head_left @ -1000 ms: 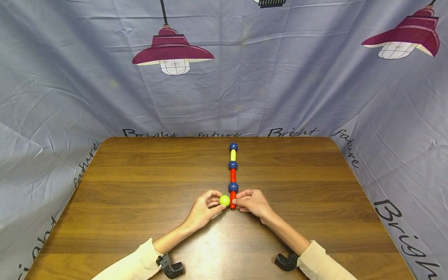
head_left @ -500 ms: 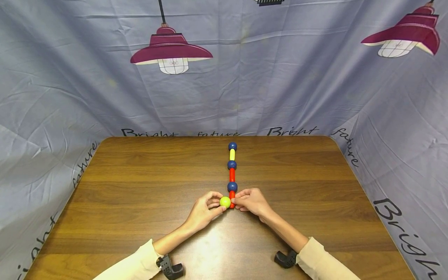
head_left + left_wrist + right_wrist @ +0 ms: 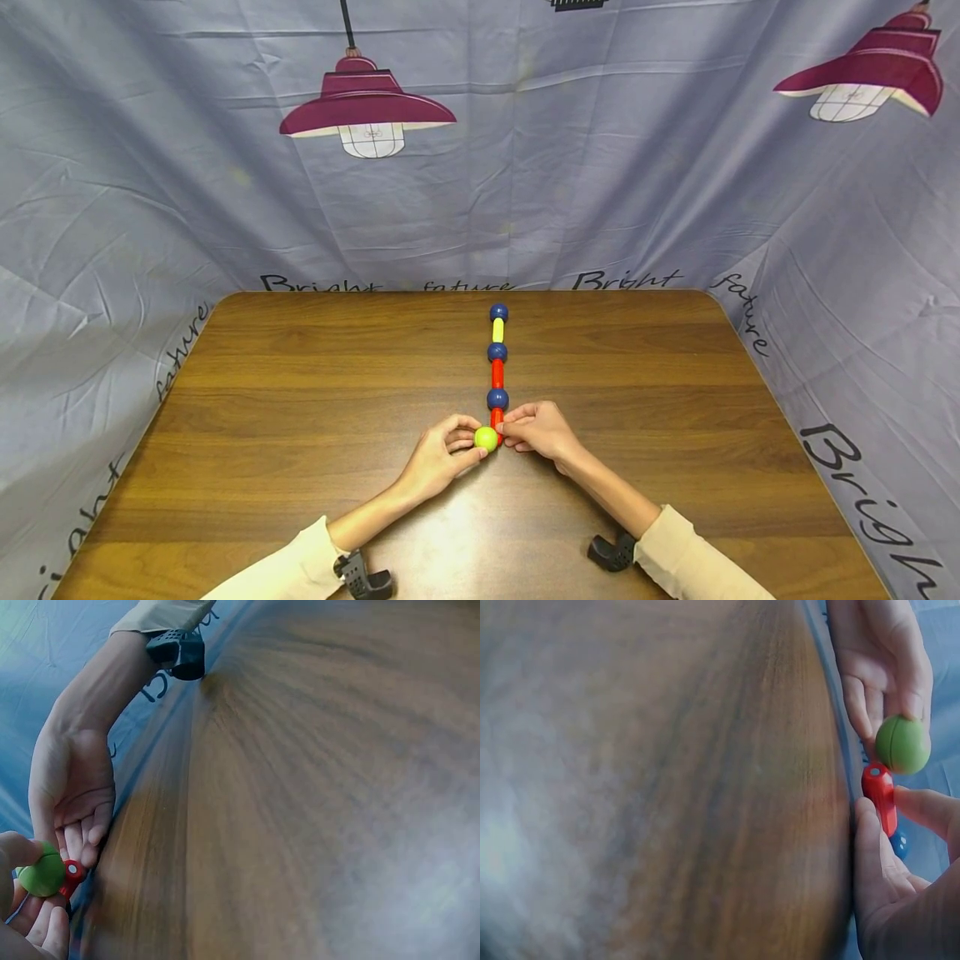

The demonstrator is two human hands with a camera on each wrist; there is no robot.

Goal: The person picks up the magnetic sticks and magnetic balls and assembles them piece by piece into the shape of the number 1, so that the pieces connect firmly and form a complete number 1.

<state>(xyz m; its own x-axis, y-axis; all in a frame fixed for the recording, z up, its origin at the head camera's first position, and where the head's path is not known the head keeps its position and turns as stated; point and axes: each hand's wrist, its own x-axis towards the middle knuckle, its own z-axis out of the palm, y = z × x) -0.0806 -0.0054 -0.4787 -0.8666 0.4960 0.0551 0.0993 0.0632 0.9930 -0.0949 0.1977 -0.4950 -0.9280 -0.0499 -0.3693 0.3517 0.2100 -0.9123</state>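
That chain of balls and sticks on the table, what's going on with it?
A person's left hand pinches a green ball right at the near end of a red rod, which the right hand holds. The rod belongs to a chain of blue balls and rods lying on the wooden table.

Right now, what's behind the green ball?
Behind the green ball a red rod begins a line of blue balls, red and yellow rods. The right hand pinches that rod; its fingers cover part of it.
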